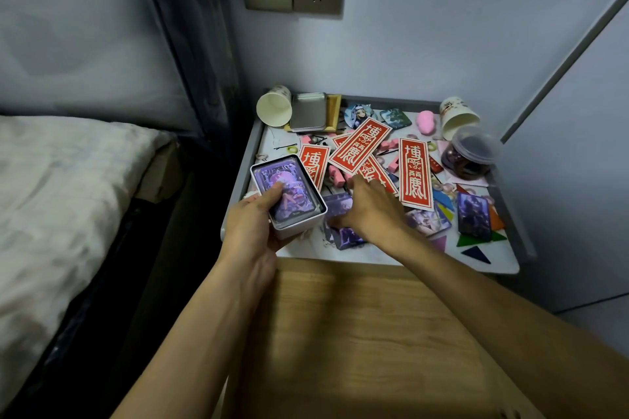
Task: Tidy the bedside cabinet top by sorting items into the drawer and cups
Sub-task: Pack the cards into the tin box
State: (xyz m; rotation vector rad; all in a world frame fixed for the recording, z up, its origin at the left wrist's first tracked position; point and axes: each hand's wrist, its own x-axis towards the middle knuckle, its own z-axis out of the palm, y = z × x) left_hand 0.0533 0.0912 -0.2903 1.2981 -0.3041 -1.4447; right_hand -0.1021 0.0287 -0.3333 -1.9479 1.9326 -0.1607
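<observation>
Far left: bed with pale crumpled bedding [51, 180]. Left hand [252, 224] is clamped on a white rectangular metal tin [301, 226], fingers under it, thumb pressed on the top of the stack of purple picture cards [292, 187] inside. The tin is held over the front-left corner of the white cabinet top with grey raised rim [340, 257]. Back-left corner: cream paper cup [274, 107] on its side, mouth toward camera, just beside a silver metal lid [308, 110] sitting in a small wooden tray [335, 109]. Right hand [371, 207] is just right of the tin, palm down, fingers stretched out over loose purple cards [347, 236] lying flat on the top, thumb at one card's edge; can't tell if it pinches that card or only rests on it. Red paper slips with white characters [360, 143] overlap across the middle, small pink blocks [337, 177] among them. Right side: one more dark purple card [473, 216] over flat coloured triangle pieces [476, 253]. Clear plastic jar with dark contents [468, 155] near the right rim. Second cream paper cup [457, 116] tipped at back-right, mouth toward the jar.
</observation>
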